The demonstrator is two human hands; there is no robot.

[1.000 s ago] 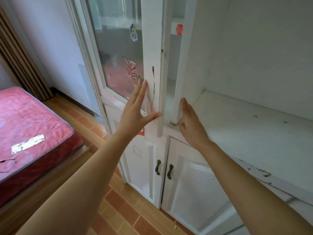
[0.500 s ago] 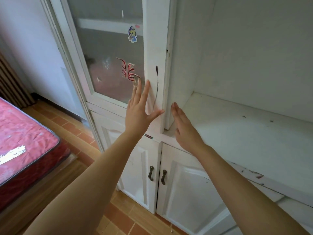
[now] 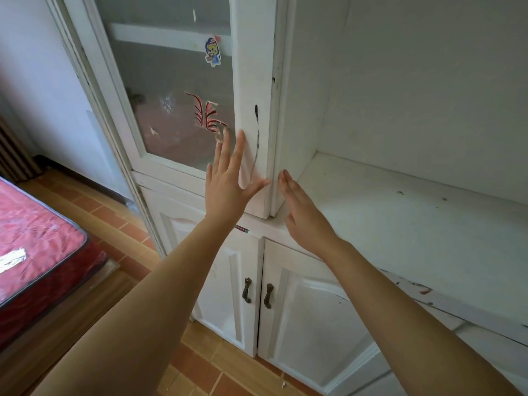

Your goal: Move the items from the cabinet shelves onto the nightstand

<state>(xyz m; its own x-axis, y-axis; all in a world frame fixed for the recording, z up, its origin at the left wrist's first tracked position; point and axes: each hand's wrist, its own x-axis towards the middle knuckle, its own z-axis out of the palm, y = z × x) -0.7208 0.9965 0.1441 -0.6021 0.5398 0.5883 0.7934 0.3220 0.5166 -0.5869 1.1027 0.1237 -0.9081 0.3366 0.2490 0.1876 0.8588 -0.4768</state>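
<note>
The white cabinet's glass door (image 3: pixel 251 81) stands shut against its frame. My left hand (image 3: pixel 228 181) lies flat on the door's lower right corner, fingers spread, holding nothing. My right hand (image 3: pixel 303 212) is flat and open just right of the door's edge, over the front of the bare white shelf (image 3: pixel 400 212). Behind the frosted glass (image 3: pixel 171 104) I make out blurred reddish shapes. No loose item shows on the open shelf. The nightstand is out of view.
Two lower cabinet doors with dark handles (image 3: pixel 257 290) are shut below my hands. A red mattress (image 3: pixel 34 247) on a wooden base sits at the left. Tiled floor (image 3: pixel 114 204) runs between the bed and the cabinet.
The glass door swung from ajar to shut under my left hand. My right hand stayed by the door's edge. The view shifted right, so less of the mattress shows.
</note>
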